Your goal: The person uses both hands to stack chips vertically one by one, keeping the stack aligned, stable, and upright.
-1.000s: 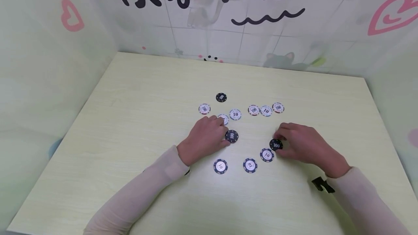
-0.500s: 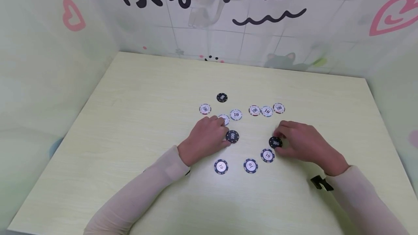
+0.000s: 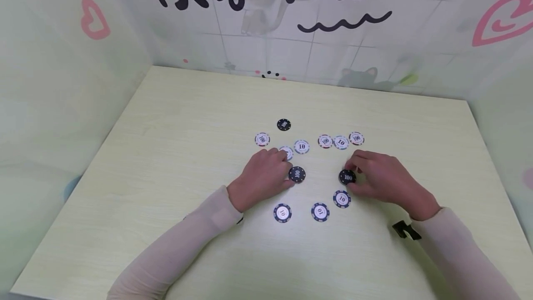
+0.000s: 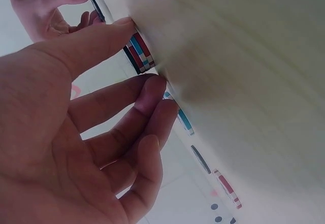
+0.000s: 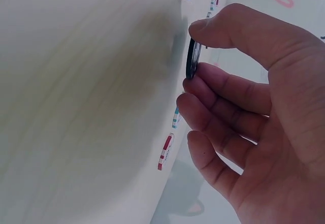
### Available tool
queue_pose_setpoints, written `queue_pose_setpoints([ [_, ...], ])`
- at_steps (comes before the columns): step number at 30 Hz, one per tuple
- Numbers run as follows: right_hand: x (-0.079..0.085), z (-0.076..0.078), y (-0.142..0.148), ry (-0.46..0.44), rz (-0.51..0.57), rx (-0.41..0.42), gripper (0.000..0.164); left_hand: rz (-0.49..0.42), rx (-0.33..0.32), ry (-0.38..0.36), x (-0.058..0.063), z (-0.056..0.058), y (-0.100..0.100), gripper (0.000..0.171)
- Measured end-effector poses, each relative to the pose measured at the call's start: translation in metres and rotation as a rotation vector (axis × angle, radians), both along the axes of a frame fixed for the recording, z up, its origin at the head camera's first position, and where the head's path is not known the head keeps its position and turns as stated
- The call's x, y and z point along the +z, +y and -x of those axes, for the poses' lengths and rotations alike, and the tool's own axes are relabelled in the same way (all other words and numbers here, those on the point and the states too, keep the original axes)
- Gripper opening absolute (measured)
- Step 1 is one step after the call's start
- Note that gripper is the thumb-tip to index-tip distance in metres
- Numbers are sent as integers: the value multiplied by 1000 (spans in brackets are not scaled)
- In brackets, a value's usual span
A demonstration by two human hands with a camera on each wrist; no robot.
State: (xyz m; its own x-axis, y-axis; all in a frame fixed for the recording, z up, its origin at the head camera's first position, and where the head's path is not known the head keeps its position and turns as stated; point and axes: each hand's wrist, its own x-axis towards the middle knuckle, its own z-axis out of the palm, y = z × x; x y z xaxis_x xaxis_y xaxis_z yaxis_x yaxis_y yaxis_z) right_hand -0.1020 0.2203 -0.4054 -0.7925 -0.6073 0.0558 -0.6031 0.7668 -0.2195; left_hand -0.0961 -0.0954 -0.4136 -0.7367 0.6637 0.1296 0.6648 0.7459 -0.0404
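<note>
Left of and beyond the chip stack (image 3: 297, 175), a white 100 chip (image 3: 262, 139). At the stack's left edge, the left hand (image 3: 266, 172), fingers curled, stack gripped between thumb and fingertips. Nearer than the stack, slightly left, a blue-edged 10 chip (image 3: 282, 213). Right of and beyond the stack, three pale chips (image 3: 341, 142). Right of the stack, a black 100 chip (image 3: 347, 177), pinched in the partly closed right hand (image 3: 381, 179).
</note>
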Motion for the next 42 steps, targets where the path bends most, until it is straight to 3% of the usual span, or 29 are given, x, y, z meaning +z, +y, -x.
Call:
queue_pose_setpoints([
  [42, 10, 12, -52, 26, 0, 95, 26, 34, 3, 15, -1, -3, -1, 39],
])
